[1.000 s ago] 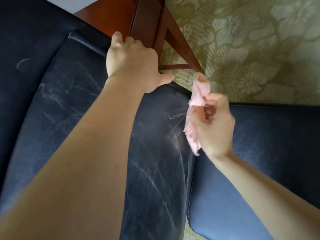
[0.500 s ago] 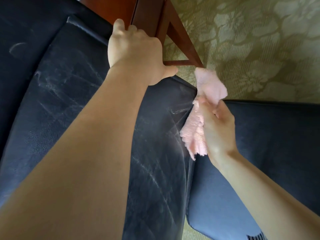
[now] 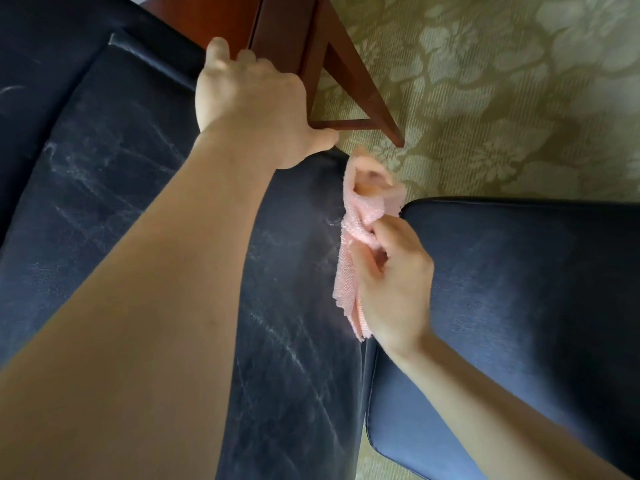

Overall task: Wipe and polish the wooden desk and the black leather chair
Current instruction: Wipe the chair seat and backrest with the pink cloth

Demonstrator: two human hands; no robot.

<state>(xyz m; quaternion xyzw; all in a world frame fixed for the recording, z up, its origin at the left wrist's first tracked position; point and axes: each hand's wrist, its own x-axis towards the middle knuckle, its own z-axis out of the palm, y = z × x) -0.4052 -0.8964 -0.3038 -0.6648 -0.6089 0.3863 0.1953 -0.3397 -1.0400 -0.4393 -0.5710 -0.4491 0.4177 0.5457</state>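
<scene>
My left hand (image 3: 252, 98) is curled over the far edge of the black leather chair (image 3: 138, 209). The fingers are hooked out of sight behind that edge and the thumb sticks out to the right. My forearm stretches across the broad panel of the chair under it, which is streaked with pale scuffs and smears.

My right hand (image 3: 394, 282) has hold of the pink cloth (image 3: 348, 271). The thumb and curled fingers pinch it in a bunch at its middle. The cloth lies against the left side of that hand, right at the seam where the scuffed panel meets the smoother dark panel (image 3: 519, 289) on the right. Its lower end hangs down beside my wrist. Its upper end stands up past my knuckles and reaches to the chair's far edge, just right of my left thumb. That upper end is blurred, and I cannot tell whether a fingertip is wrapped inside it.

My two hands are near each other but apart, the left one higher in view and the right one lower and to the right.

Beyond the chair's edge, reddish-brown wooden legs and a crossbar (image 3: 349, 81) run down to the green floral carpet (image 3: 502, 98). I cannot tell whether this wood belongs to the worktop or to the chair.
</scene>
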